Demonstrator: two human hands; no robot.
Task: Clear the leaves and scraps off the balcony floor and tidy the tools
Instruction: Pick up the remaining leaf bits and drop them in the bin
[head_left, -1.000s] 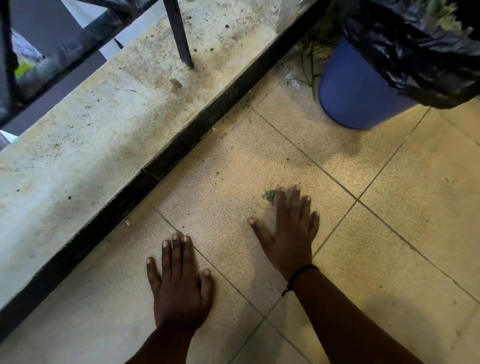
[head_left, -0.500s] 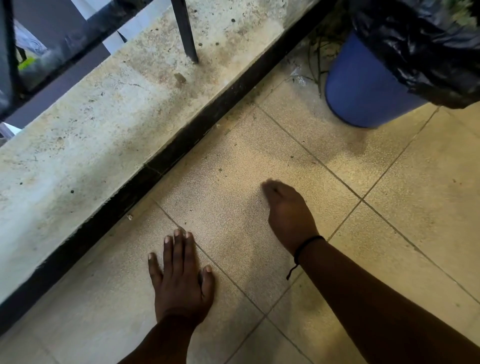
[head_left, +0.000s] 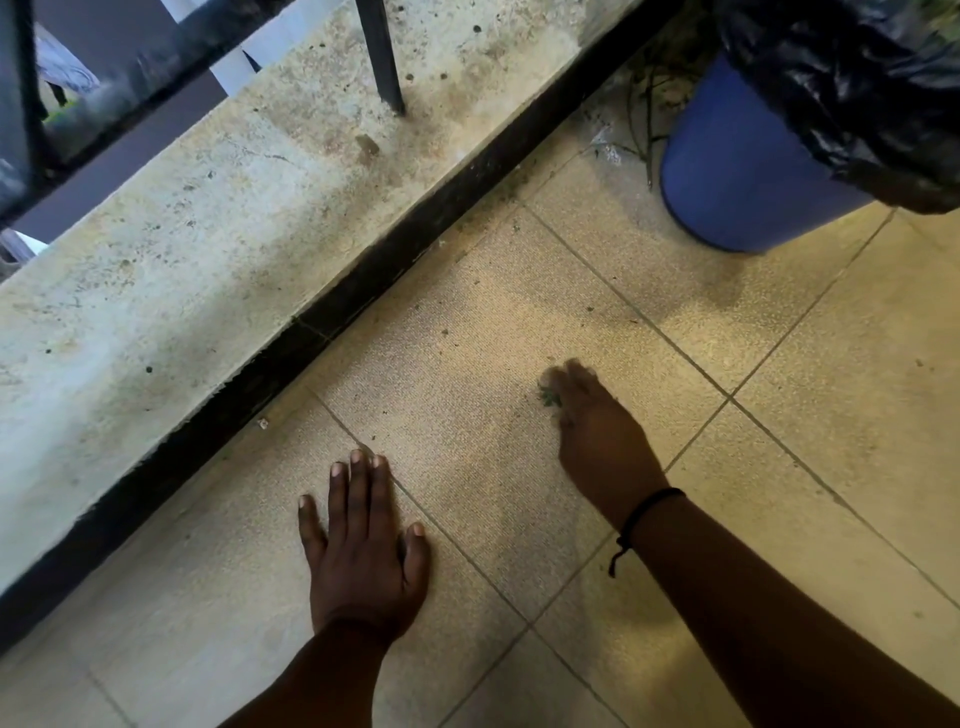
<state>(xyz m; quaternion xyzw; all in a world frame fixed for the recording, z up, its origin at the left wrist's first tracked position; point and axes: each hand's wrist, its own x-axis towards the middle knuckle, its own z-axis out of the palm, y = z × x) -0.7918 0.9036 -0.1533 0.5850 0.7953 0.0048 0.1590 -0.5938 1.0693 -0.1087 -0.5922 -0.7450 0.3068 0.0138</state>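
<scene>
Green leaf scrap (head_left: 548, 397): on the tan floor tile (head_left: 457, 332), at the thumb side of your right hand (head_left: 597, 431), touching the fingers. A second ago it lay just past your flat fingertips; half a second ago the hand covered it; now a tuft of it shows again at the hand's left edge.

Right hand: a second ago flat and spread on the tile. Now the fingers are curled down and in around the scrap, knuckles up, fingertips blurred. It reads as pinching the scrap, though the tips themselves are too smeared to see cleanly. The wrist carries a thin black cord band (head_left: 644, 512); the forearm runs in from the lower right.

Left hand (head_left: 363, 545): flat on the floor, palm down, fingers straight and close together, thumb out to the right. It holds nothing. It has kept the same spot through all three frames, fingertips near a grout line.

Further out: a few small dark specks lie on the tiles between your hands and the black kerb strip (head_left: 291, 358). Beyond it is the stained concrete ledge (head_left: 208, 218) with a dark railing post (head_left: 382, 57) standing on it. Top right, a blue bucket (head_left: 727, 176) stands on the floor with a black plastic bag (head_left: 852, 78) hanging over its rim; thin dry stems (head_left: 647, 104) lie beside it, towards the kerb.

No writing or labels readable anywhere.
</scene>
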